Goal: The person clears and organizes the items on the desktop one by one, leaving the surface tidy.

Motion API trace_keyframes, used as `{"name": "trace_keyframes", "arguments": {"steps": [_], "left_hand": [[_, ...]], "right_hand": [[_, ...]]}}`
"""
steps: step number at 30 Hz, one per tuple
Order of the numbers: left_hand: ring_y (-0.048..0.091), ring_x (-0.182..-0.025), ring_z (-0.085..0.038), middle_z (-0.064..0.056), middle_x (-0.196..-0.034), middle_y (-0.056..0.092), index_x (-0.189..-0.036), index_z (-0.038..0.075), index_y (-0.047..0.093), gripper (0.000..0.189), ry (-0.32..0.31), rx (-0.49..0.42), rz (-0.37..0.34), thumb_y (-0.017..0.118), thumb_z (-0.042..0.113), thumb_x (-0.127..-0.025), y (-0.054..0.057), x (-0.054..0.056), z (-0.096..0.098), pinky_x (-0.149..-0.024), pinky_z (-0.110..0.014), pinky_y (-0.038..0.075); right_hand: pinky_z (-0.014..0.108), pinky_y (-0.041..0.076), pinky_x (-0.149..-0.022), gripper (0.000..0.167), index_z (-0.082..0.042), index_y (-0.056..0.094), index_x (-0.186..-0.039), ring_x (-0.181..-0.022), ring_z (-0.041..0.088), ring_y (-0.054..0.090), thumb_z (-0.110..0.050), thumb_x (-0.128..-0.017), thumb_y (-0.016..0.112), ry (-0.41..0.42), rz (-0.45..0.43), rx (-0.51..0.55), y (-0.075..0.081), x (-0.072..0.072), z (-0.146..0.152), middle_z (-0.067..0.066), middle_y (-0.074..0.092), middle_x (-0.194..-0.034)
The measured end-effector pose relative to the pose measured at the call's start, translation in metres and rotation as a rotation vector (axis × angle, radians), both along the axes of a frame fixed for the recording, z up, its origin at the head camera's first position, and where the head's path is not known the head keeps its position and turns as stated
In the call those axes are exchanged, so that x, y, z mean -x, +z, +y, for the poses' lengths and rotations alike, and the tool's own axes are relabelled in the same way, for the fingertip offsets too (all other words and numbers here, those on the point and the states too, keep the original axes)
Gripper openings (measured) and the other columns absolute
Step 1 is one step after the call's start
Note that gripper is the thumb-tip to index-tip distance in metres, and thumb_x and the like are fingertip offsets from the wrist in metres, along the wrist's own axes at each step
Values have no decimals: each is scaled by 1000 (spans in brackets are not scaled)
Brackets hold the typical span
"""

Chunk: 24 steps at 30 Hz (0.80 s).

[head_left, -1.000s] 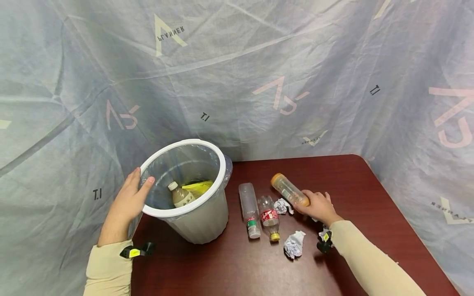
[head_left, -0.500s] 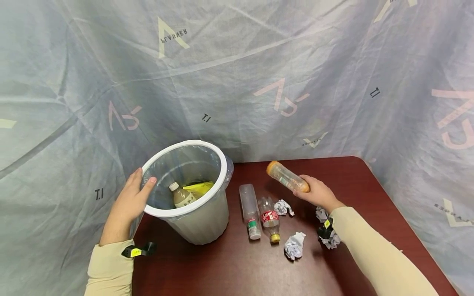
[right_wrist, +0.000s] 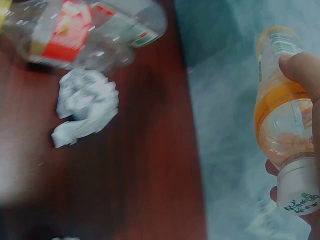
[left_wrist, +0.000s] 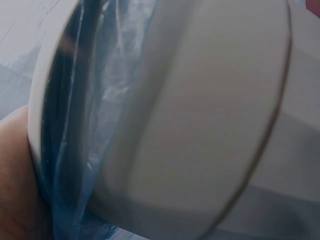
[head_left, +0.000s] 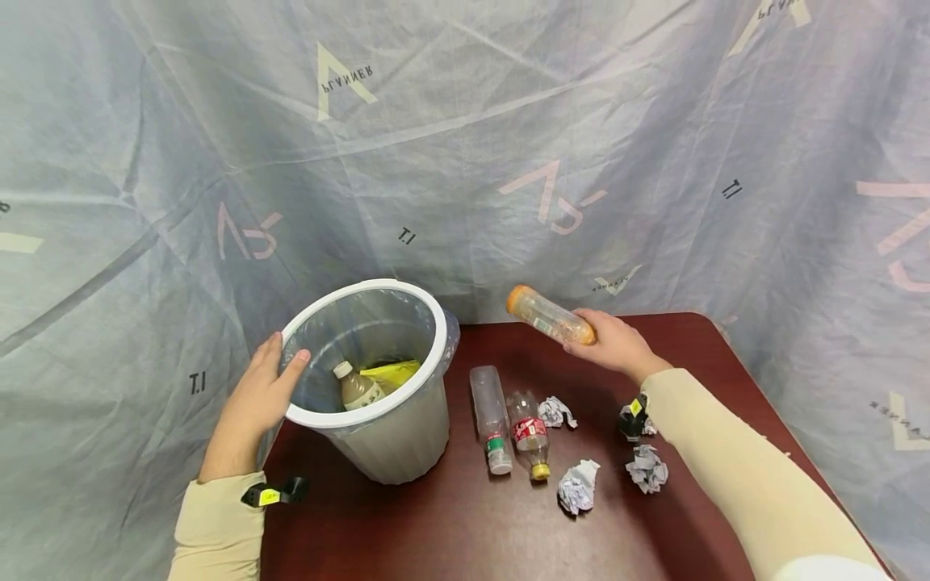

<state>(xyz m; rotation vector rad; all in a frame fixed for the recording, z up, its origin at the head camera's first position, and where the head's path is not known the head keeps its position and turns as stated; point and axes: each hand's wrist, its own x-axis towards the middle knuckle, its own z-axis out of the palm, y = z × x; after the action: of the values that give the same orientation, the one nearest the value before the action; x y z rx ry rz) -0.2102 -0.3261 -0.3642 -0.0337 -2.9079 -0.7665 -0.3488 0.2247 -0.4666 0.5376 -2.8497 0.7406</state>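
Observation:
My left hand (head_left: 256, 391) holds the near-left rim of a grey trash bin (head_left: 395, 444), its thumb over the white rim and its fingers along the outer side. A clear liner covers the bin's inside. A bottle (head_left: 359, 389) with a pale cap and a yellow wrapper (head_left: 392, 375) lie in it. My right hand (head_left: 613, 343) grips a clear plastic bottle (head_left: 541, 313) with orange bands, raised above the table. In the right wrist view its white cap (right_wrist: 297, 185) points toward the camera, and the thumb (right_wrist: 300, 70) presses along its side.
Two clear bottles lie side by side right of the bin, one green-labelled (head_left: 490, 415) and one red-labelled (head_left: 529, 432). Crumpled paper balls lie about: one by the bottles (head_left: 555, 411), one nearer the front (head_left: 578, 486), others under the right forearm (head_left: 647, 468). A grey sheet (head_left: 450, 161) hangs behind the table (head_left: 465, 532).
My right hand has lifted the orange-banded bottle off the table area, up and to the left. Paper balls under the right forearm have come into view. My left hand stays on the bin rim.

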Motion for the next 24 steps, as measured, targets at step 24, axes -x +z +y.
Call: {"name": "trace_keyframes", "arguments": {"steps": [24], "left_hand": [[13, -147, -56, -34, -163, 9, -158, -8, 7, 84, 2, -6, 4, 30, 55, -108, -1, 0, 0, -114, -71, 15]], "right_hand": [[50, 50, -83, 73, -21, 49, -150, -106, 24, 61, -57, -89, 69, 177, 99, -22, 130, 10, -110, 4, 62, -131]]}}
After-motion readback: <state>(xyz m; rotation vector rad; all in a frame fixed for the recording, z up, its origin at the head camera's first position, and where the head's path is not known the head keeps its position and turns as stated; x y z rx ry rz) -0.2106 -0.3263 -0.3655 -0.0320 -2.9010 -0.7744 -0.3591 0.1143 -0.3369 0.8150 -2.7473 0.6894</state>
